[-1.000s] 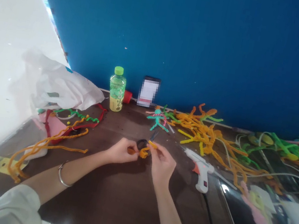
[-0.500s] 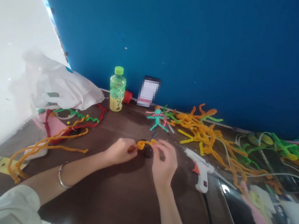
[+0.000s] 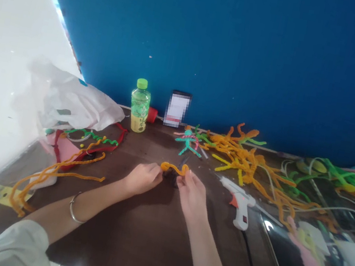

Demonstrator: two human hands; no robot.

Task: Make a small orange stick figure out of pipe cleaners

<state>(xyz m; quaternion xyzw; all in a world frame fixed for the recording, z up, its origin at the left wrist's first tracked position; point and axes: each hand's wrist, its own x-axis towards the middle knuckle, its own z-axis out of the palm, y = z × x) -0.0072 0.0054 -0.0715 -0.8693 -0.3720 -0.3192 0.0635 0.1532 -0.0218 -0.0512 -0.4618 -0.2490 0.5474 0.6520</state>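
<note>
A green-capped bottle [image 3: 139, 105] stands well behind the left hand [image 3: 142, 178], whose fingers [image 3: 157, 171] narrowly pinch one end of an orange pipe cleaner [image 3: 174, 168]. The strand has opened from its tighter curl into a wavy arc, held just above a dark, half-hidden object [image 3: 170, 176] on the tabletop [image 3: 144, 242]. The right hand [image 3: 191, 197] pinches the other end, near a white glue gun [image 3: 239, 203].
</note>
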